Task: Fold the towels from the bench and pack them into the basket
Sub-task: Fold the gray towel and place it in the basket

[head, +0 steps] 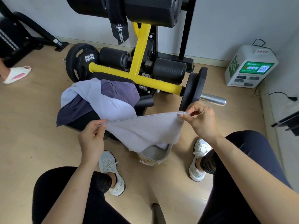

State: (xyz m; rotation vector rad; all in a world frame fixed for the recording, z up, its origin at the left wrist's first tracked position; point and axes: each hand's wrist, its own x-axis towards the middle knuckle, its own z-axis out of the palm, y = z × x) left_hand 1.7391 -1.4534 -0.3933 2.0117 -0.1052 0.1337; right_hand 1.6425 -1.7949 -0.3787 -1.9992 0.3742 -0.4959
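Lilac towel (145, 128) pinched along its stitched hem, left hand (91, 139) and right hand (202, 123) each closed on a corner. Hangs over the basket (153, 161), perhaps touching its rim. Keep the hem taut; bring the corners together evenly. More towels (100, 97) heaped on the bench's (84, 120) near end.

The towel (145, 128), held in front of the frame (140, 50), is seen as soft, matt grey cloth with a stitched hem. The frame is coated in glossy yellow paint over metal. At the frame's right end a bare polished metal sleeve (213, 98) is shown, with matt black plates (192, 88) beside it. The rollers (168, 70) against the frame are covered in weave-textured vinyl. The basket (155, 156), before the frame, is woven and cloth-lined. The floor (32, 118) is smooth and wood-look.
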